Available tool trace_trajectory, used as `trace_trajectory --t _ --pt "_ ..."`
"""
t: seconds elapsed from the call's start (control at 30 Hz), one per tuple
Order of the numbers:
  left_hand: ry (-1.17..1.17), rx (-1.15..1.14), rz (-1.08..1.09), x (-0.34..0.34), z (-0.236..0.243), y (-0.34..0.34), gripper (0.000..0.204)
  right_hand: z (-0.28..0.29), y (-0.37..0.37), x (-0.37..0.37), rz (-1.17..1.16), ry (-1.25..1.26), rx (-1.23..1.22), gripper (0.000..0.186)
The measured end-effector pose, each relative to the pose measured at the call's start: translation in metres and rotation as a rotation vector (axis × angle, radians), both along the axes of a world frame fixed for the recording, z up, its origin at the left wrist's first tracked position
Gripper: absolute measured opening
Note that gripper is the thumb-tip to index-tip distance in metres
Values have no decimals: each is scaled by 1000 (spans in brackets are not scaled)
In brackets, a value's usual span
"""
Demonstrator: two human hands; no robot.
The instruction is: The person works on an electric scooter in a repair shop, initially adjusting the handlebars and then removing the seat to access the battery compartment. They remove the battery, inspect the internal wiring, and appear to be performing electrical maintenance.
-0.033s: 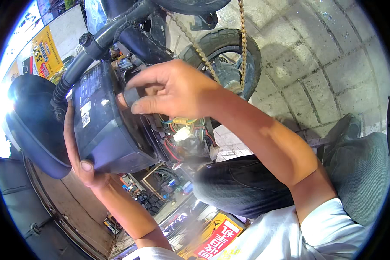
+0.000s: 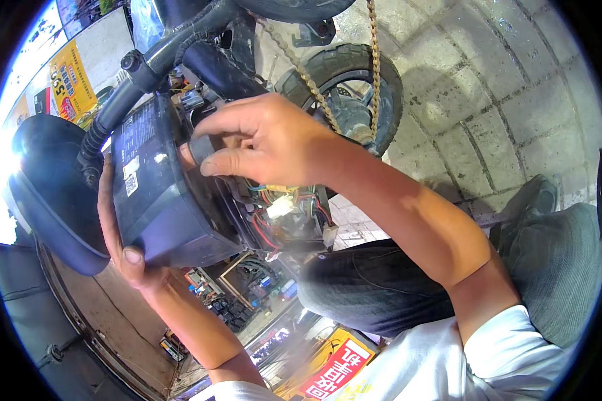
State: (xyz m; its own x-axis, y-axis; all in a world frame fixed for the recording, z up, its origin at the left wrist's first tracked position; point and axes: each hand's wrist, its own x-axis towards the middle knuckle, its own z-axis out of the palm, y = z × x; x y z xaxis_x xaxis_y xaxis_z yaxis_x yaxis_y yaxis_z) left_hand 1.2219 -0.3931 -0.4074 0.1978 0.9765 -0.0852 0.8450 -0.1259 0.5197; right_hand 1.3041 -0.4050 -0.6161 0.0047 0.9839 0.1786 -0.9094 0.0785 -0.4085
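A black box-shaped battery (image 2: 170,200) with white labels sits tilted under the frame tube at the left. My left hand (image 2: 130,257) grips its lower left edge, the thumb on the near face and a finger stretched along the side. My right hand (image 2: 271,137) reaches over the battery's right end. Between its thumb and fingers it pinches a dark grey, short plug-like piece (image 2: 202,148), pressed against or close to the battery's end; the contact is partly hidden. Just below this hand is a bundle of coloured wires (image 2: 267,190) with a white connector (image 2: 281,207).
A black frame tube (image 2: 174,57) crosses above the battery. A dark curved seat-like part (image 2: 53,194) stands at the left. Behind are a wheel (image 2: 354,93) and a hanging chain (image 2: 374,67) over paving (image 2: 495,113). My bent knee (image 2: 374,287) is below the wires.
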Motion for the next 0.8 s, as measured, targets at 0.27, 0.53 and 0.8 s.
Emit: trace_trajectory --t 0.27,0.53,0.8 --pt "26 -52 -62 -9 4 0 110 5 -4 -4 -122 -45 7 29" --pt "20 -65 -62 -12 4 3 110 -4 9 10 -75 -227 145 29" --pt "47 19 -7 1 -1 -1 119 -4 1 7 -31 -153 90 27"
